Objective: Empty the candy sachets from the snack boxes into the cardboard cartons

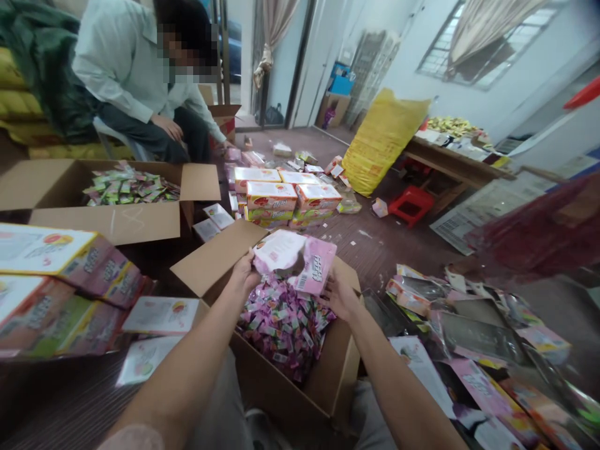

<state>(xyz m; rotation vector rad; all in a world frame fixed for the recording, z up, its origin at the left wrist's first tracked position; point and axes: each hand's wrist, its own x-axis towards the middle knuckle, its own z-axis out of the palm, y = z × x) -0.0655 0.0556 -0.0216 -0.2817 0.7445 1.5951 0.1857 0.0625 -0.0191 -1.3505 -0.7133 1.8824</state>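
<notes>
The left hand [246, 272] grips one end of a torn pink-and-white cardboard packet [310, 264] and the right hand [343, 296] loosely grips the other, above a brown cardboard carton [276, 389] heaped with shiny purple sachets [285, 328]. The looser right grip could let the packet tip, scattering any hidden contents past the carton's rim.

A scrawled white 8 [135, 220] marks a carton flap [105, 225].

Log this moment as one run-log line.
left hand: holding pink box, left end | right hand: at its right edge | pink box: open, above sachets | sachets: piled in carton | co-worker: seated
</notes>
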